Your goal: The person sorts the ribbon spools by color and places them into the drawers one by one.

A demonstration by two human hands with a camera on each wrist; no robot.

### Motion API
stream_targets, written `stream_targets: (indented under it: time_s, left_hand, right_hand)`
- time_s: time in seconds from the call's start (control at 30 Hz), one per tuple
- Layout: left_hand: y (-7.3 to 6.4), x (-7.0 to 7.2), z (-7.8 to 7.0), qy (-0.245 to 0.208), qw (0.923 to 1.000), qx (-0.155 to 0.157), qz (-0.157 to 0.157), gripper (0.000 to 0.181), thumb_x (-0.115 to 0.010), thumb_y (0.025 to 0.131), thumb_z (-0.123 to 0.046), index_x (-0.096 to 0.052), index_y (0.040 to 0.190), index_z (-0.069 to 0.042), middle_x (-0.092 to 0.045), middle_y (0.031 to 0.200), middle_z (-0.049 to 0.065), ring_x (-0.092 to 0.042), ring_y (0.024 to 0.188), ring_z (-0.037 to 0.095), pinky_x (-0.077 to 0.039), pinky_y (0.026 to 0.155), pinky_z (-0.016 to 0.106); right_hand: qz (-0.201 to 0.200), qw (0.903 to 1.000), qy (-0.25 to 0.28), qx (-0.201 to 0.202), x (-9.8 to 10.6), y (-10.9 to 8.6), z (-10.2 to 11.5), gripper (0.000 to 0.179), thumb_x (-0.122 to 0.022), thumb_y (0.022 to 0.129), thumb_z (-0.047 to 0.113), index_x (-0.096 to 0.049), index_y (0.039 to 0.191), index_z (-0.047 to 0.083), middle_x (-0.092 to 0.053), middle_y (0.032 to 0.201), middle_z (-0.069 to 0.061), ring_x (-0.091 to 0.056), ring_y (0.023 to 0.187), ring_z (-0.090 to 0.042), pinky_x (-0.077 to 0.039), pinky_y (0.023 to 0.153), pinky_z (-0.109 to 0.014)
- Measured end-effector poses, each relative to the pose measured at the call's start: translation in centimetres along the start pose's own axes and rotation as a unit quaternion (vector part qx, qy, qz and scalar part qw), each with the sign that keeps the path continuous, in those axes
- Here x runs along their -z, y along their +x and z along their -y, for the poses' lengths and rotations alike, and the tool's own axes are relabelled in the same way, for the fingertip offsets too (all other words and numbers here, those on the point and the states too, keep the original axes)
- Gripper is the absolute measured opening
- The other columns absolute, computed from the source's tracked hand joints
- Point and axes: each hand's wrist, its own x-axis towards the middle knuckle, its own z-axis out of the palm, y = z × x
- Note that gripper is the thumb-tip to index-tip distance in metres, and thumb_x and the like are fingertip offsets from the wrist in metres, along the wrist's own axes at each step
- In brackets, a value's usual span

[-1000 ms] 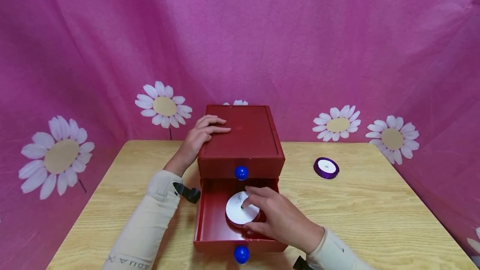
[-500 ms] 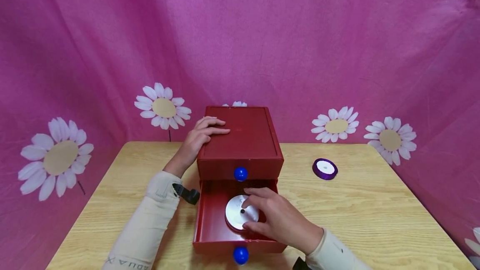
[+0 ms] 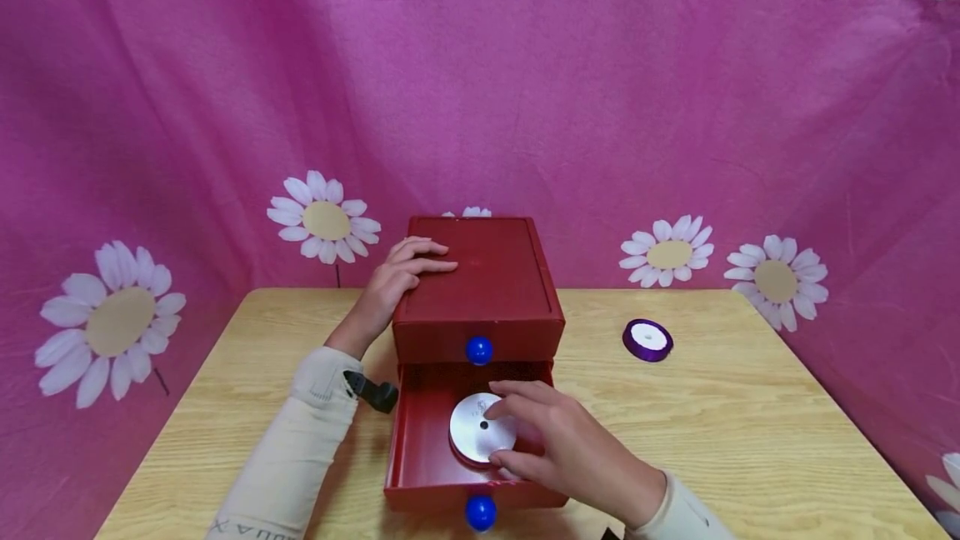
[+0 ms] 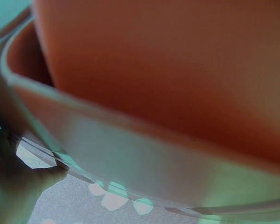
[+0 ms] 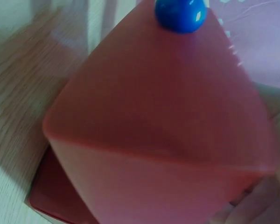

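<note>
Head view: red two-drawer cabinet (image 3: 480,269) stands on a wood-grain tabletop (image 3: 697,432). Lower drawer (image 3: 422,444) is pulled out toward the near side; upper drawer (image 3: 427,342) sits in. Each has a blue knob (image 3: 479,350) on its front. White-faced spool (image 3: 471,438) lies face up inside the lower drawer, dark hole at its centre. Right hand (image 3: 562,444) is at the spool's right side, thumb and fingers parted, fingertips over its face and edge; I see no closed grip. Left hand (image 3: 390,282) rests on the cabinet's far left top, fingers extended and spread. Purple spool (image 3: 647,340) lies on the tabletop, well apart, right of the cabinet. Pink cloth (image 3: 555,90) with printed daisies hangs on the far side.

Left wrist view: blurred red surfaces fill most of it; part of the left hand shows low at left, its thumb against the red.

Right wrist view: red panel close up, a blue knob above. Only a sliver of the right hand at the right; from here I cannot tell its grip.
</note>
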Motion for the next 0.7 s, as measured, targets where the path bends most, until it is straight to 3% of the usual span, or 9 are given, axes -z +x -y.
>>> stream_targets:
  time_s: [0.1, 0.5, 0.63, 0.7]
  left_hand:
    - [0.0, -0.1, 0.0, 0.001, 1.0, 0.003, 0.001, 0.045, -0.027, 0.08, 0.01, -0.061, 0.109, 0.009, -0.047, 0.122, 0.026, -0.028, 0.122, 0.041, -0.013, 0.103, 0.05]
    - [0.2, 0.0, -0.3, 0.002, 1.0, 0.01, -0.002, 0.045, -0.028, 0.079, 0.011, -0.061, 0.109, 0.008, -0.047, 0.123, 0.025, -0.027, 0.123, 0.04, -0.013, 0.104, 0.05]
    - [0.1, -0.1, -0.3, 0.001, 1.0, 0.006, -0.002, 0.045, -0.028, 0.078, 0.012, -0.061, 0.109, 0.009, -0.047, 0.122, 0.026, -0.028, 0.123, 0.041, -0.013, 0.103, 0.05]
    - [0.0, -0.2, -0.2, -0.002, 1.0, 0.004, -0.004, 0.046, -0.028, 0.077, 0.012, -0.061, 0.108, 0.009, -0.048, 0.121, 0.026, -0.029, 0.122, 0.041, -0.014, 0.103, 0.05]
  right_hand:
    - [0.001, 0.9997, 0.022, -0.007, 0.4, -0.6, 0.8, 0.035, -0.069, 0.075, 0.039, -0.059, 0.108, 0.032, -0.046, 0.129, 0.011, -0.048, 0.111, -0.01, -0.048, 0.08, -0.026]
    - [-0.048, 0.9919, 0.105, 0.054, 2.4, -3.7, 4.4, 0.034, -0.067, 0.079, 0.032, -0.057, 0.112, 0.031, -0.051, 0.118, 0.011, -0.05, 0.104, -0.006, -0.049, 0.075, -0.02]
    - [-0.042, 0.9864, 0.159, 0.007, 2.6, -4.7, 5.8, 0.033, -0.068, 0.078, 0.029, -0.058, 0.109, 0.032, -0.054, 0.11, 0.014, -0.052, 0.1, -0.005, -0.05, 0.07, -0.019]
    - [-0.028, 0.9817, 0.185, -0.038, 2.6, -5.2, 6.4, 0.031, -0.068, 0.078, 0.031, -0.057, 0.107, 0.034, -0.055, 0.108, 0.016, -0.054, 0.099, -0.005, -0.05, 0.07, -0.02]
